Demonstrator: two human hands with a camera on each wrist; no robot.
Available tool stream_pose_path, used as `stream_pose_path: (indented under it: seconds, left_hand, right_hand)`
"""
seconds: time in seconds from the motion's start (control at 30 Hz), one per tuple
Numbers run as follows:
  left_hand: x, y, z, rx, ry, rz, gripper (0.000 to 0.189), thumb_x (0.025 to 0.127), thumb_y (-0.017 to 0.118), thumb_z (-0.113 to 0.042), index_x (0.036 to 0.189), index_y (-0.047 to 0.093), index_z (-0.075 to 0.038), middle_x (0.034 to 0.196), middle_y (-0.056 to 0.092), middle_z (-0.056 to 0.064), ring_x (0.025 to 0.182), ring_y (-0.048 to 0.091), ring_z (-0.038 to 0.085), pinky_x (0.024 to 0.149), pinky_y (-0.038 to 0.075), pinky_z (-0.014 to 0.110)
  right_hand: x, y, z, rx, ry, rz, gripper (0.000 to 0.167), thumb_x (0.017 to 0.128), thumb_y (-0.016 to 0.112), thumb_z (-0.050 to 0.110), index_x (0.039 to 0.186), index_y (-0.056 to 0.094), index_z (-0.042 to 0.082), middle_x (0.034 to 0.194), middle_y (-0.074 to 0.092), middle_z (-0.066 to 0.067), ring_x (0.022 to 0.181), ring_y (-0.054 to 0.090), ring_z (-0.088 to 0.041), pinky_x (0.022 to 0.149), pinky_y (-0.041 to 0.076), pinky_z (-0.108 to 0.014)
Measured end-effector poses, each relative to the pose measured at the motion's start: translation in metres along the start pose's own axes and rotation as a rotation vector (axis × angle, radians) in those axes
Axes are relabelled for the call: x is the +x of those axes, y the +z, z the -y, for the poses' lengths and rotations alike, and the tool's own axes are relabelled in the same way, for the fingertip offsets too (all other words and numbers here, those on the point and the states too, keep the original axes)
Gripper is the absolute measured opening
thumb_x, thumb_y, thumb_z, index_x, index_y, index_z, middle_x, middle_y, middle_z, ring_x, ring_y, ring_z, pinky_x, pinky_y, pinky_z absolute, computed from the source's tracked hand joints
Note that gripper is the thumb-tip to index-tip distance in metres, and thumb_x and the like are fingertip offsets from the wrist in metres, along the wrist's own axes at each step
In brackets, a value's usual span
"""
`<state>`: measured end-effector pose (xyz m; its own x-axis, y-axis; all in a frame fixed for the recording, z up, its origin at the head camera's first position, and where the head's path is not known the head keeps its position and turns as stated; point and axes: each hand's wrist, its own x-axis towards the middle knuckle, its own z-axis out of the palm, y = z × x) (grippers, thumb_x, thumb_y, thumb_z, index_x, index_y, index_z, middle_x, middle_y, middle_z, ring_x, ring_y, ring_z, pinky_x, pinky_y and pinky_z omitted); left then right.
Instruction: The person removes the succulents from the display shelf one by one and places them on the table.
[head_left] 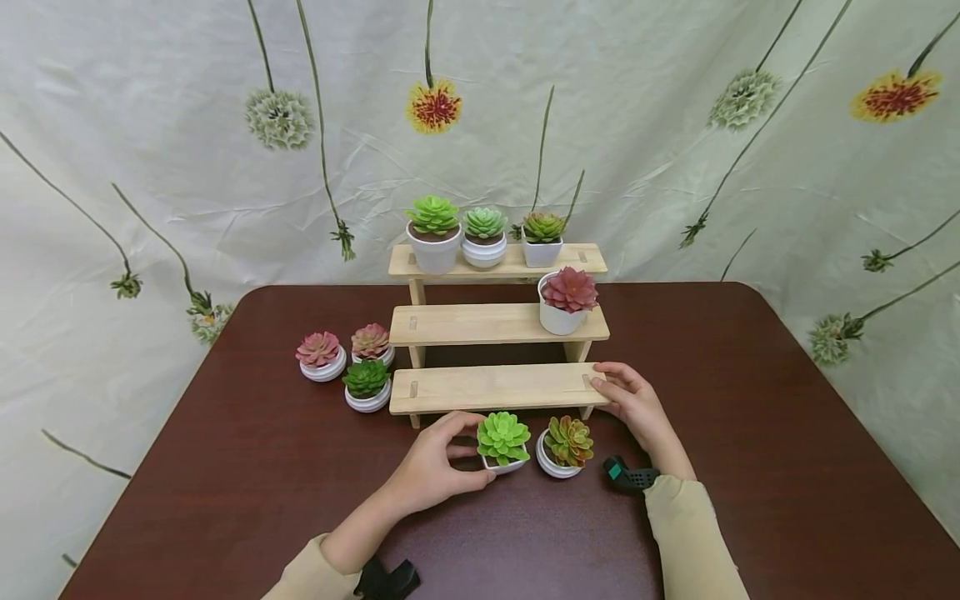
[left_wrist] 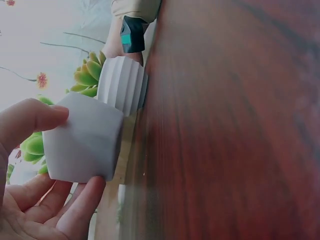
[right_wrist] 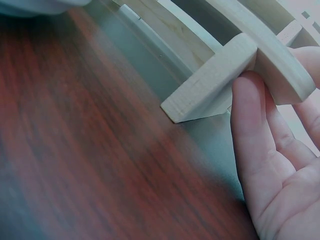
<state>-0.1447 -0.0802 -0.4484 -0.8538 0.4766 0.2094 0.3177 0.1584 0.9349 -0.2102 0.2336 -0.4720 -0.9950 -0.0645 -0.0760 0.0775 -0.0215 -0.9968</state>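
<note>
My left hand (head_left: 435, 468) grips a white square pot (left_wrist: 82, 137) with a bright green succulent (head_left: 503, 437), thumb on one side and fingers on the other. It is in front of the bottom tier of a wooden three-tier stand (head_left: 495, 388); whether the pot touches the table I cannot tell. With its thumb and fingers, my right hand (head_left: 633, 404) holds the right end of that bottom tier, beside a support leg (right_wrist: 210, 80). Just right of the square pot, a green-and-orange succulent (head_left: 568, 442) stands in a ribbed white pot (left_wrist: 122, 86).
On the top tier stand a large green succulent (head_left: 433, 233), a pale green one (head_left: 484, 237) and a square-potted one (head_left: 542, 240). A dark red succulent (head_left: 567, 300) is at the middle tier's right. Left of the stand are pink (head_left: 320, 357), pinkish (head_left: 372, 343) and dark green (head_left: 367, 385) succulents.
</note>
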Motion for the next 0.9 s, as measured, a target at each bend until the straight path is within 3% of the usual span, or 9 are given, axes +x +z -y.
stream_pose_path:
  seconds: [0.27,0.53,0.9]
  left_hand:
    - [0.000,-0.001,0.007,0.000,-0.064,0.027,0.056,0.071,0.078,-0.001,0.121,0.053,0.000,0.114,0.053,0.012,0.106,0.058,0.026,0.084,0.051,0.027]
    - [0.000,-0.004,0.011,-0.030,-0.082,0.054,0.059,0.072,0.078,-0.002,0.124,0.050,0.003,0.119,0.051,0.016,0.111,0.054,0.030,0.086,0.049,0.028]
    - [0.003,-0.007,0.003,0.125,-0.108,0.077,0.065,0.072,0.081,-0.011,0.128,0.049,-0.002,0.124,0.051,0.011,0.113,0.055,0.025,0.092,0.046,0.030]
  right_hand:
    - [-0.001,0.000,0.001,0.001,-0.001,0.002,0.041,0.093,0.060,0.015,0.125,0.046,-0.006,0.110,0.056,-0.008,0.087,0.061,-0.013,0.075,0.052,-0.025]
    - [0.000,0.001,0.001,0.011,0.000,0.004,0.041,0.092,0.060,0.015,0.125,0.046,-0.006,0.109,0.057,-0.006,0.087,0.061,-0.013,0.075,0.052,-0.026]
    - [-0.001,0.001,0.001,0.008,-0.004,-0.004,0.040,0.092,0.060,0.014,0.124,0.047,-0.005,0.108,0.057,-0.006,0.085,0.061,-0.013,0.074,0.052,-0.025]
